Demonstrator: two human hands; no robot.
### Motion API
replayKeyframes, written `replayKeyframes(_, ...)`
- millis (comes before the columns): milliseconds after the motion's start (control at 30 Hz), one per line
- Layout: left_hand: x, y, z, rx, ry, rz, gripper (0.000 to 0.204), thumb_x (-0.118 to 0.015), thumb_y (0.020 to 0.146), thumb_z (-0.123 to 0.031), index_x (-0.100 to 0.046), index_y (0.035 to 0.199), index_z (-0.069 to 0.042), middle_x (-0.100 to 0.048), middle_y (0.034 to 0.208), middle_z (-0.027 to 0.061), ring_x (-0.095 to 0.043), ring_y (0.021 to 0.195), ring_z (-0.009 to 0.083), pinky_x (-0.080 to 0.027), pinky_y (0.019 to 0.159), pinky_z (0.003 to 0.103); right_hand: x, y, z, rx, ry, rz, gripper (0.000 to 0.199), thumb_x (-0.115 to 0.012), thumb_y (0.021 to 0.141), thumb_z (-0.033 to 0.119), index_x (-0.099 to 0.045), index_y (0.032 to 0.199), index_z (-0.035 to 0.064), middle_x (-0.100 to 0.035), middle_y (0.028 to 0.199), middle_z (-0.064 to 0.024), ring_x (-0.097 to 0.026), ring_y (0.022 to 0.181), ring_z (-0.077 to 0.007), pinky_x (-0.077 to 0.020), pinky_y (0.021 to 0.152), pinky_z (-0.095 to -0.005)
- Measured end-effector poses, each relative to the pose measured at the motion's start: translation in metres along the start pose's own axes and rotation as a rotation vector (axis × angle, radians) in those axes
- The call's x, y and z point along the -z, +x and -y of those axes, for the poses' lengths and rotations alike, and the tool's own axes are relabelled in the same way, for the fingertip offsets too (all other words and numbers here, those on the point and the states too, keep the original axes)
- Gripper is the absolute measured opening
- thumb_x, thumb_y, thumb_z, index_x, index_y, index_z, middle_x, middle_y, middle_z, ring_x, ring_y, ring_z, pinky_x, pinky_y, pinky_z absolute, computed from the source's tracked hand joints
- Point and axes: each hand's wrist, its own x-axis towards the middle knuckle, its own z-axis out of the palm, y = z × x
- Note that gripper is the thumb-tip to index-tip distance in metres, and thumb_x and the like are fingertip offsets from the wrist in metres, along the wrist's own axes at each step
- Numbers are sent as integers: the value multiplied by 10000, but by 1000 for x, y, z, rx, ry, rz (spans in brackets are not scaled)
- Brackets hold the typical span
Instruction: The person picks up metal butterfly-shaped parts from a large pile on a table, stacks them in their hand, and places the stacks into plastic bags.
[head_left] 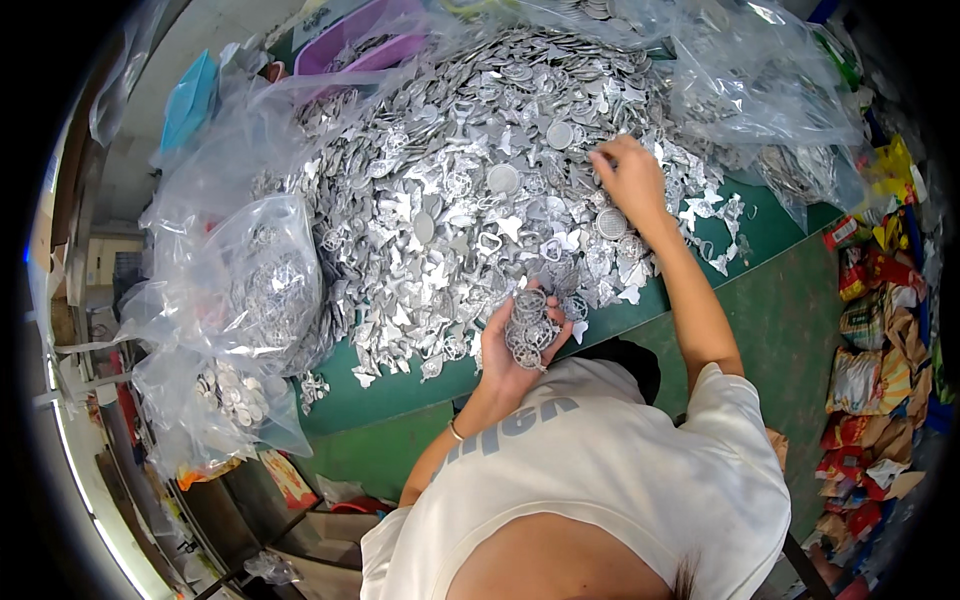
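Note:
A wide heap of small silver-grey metal pieces (pixel 460 180) covers most of the green table; flat cut-out shapes, discs and openwork rings lie mixed in it. My left hand (pixel 503 372), palm up by the table's near edge, cups several round openwork metal pieces (pixel 530 325) with its fingers curled round them. Over the right part of the heap reaches my right hand (pixel 634 183). Its fingers are bent together at the pieces; whatever lies between the fingertips is hidden. A round mesh-patterned disc (pixel 611 223) rests just below this hand.
Clear plastic bags of metal pieces (pixel 270 280) stand along the left side, and another plastic bag (pixel 760 85) lies at the far right. A purple tray (pixel 365 40) and a blue scoop-like container (pixel 188 100) sit at the back left. Colourful packages (pixel 860 370) line the floor at right.

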Motion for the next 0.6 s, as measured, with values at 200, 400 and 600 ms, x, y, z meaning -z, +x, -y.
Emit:
replayKeyframes(200, 0, 0, 0, 5, 8, -5, 347, -495, 852, -297, -490, 1166, -149, -506, 1021, 110, -524, 909, 220, -443, 883, 457, 26, -5, -21, -215, 252, -7, 233, -621, 777, 227, -639, 797, -4, -608, 788, -125, -581, 694, -257, -444, 651, -322)
replayKeyframes(400, 3, 1, -1, 14, -84, 65, 364, -512, 834, -279, -486, 1165, -129, -514, 1069, 128, -527, 976, 247, -437, 888, 484, 41, -26, -1, -179, 321, 7, 308, -580, 834, 246, -594, 1021, 1, -581, 883, -103, -556, 802, -192, -427, 714, -294)
replayKeyframes(600, -5, -1, -6, -41, -95, 197, 408, -525, 811, -233, -458, 1207, -162, -495, 1165, 141, -510, 1058, 316, -393, 930, 536, 36, -59, 59, -1073, 2034, 693, 422, -371, 936, 368, -490, 1094, -4, -496, 921, -89, -437, 717, -157, -339, 529, -246)
